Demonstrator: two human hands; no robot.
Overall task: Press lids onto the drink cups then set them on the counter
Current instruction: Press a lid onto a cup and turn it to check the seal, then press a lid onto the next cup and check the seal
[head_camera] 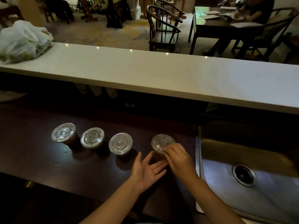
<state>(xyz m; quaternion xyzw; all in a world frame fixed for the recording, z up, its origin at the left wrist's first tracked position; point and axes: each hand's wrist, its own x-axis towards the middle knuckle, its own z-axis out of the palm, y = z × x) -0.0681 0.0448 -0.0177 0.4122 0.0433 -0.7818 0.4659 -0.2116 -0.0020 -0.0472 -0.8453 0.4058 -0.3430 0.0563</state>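
Several clear cups of brown drink stand in a row on the dark worktop (40, 159). The three on the left, the far-left cup (63, 132), the second cup (92, 137) and the third cup (120, 143), each carry a clear flat lid. On the rightmost cup (157, 155) lies a clear lid (161, 142). My right hand (179, 157) rests its fingertips on that lid's near right edge. My left hand (148, 168) is open, palm up, just left of this cup's base, fingers pointing toward it.
A long white counter (161, 75) runs across above the worktop, with a white plastic bag (21, 41) at its left end. A steel sink (246, 175) lies right of the cups. Beyond the counter stand wooden chairs (163, 28) and a table where a person sits.
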